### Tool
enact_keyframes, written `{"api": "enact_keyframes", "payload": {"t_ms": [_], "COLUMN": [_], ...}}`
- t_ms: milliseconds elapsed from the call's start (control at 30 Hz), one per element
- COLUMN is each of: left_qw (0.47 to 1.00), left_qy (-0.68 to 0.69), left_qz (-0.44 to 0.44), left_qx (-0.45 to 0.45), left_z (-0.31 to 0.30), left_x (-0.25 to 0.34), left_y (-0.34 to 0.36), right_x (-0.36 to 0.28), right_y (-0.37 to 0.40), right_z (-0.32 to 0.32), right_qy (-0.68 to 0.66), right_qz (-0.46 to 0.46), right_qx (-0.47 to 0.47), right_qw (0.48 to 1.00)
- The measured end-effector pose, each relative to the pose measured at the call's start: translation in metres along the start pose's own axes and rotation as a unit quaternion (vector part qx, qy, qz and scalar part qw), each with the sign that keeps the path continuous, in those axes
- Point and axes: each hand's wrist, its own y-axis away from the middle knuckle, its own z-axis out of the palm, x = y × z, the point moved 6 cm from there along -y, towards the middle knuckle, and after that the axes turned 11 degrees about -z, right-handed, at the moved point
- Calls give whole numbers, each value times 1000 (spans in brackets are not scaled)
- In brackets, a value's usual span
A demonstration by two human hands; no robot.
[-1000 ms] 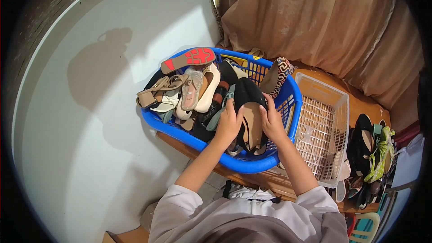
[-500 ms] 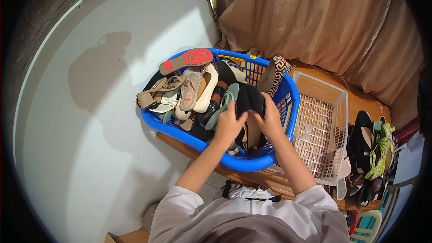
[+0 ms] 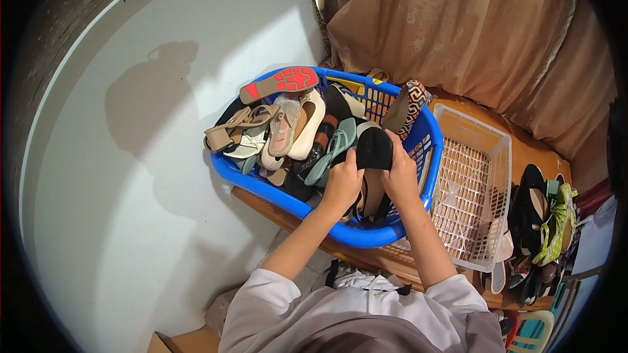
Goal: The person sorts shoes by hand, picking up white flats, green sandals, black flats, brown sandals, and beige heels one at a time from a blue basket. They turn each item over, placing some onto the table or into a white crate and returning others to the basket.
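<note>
A black shoe (image 3: 375, 148) with a rounded toe is held between my two hands, over the right part of a blue plastic basket (image 3: 256, 189). My left hand (image 3: 344, 184) grips its left side and my right hand (image 3: 400, 168) its right side, fingers closed. Below the hands shows a beige insole. Left of them lie a sage-green sandal (image 3: 333, 152), a cream shoe (image 3: 309, 132) and a tan heeled sandal (image 3: 235, 129). A shoe with a red-patterned sole (image 3: 288, 84) rests on the basket's back rim. At the back right stands a patterned shoe (image 3: 411, 106).
A clear plastic crate (image 3: 500, 157) stands right of the basket on a wooden table (image 3: 458, 108). Farther right, more shoes are piled, among them a green dotted one (image 3: 557, 229). A white wall (image 3: 150, 6) rises at left, a brown curtain (image 3: 451, 26) behind.
The black shoe has turned in my hands, so its rounded toe now faces up. My view has shifted slightly, moving the basket a little right in the picture.
</note>
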Motion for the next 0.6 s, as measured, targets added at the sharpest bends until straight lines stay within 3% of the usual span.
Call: {"api": "enact_keyframes", "payload": {"t_ms": [100,200,300,433,567,600], "left_qw": [999,986,971,999,992,989], "left_qy": [44,110,185,19,-94,-84], "left_qz": [-9,-24,20,17,-67,-85], "left_qx": [-15,-120,-149,22,-56,-84], "left_z": [4,3,-10,-46,-33,-31], "left_x": [-9,-10,-12,-50,-96,-97], "left_y": [-6,-11,-10,-16,-3,-3], "right_x": [-3,5,52,70,82,74], "right_y": [-1,3,18,22,28,26], "right_z": [-2,-6,-13,-19,-15,-15], "right_qy": [-26,-42,-54,-91,-196,-293], "right_qz": [17,77,208,263,329,365], "right_qx": [-11,5,32,130,167,175], "right_qw": [999,996,976,952,908,866]}}
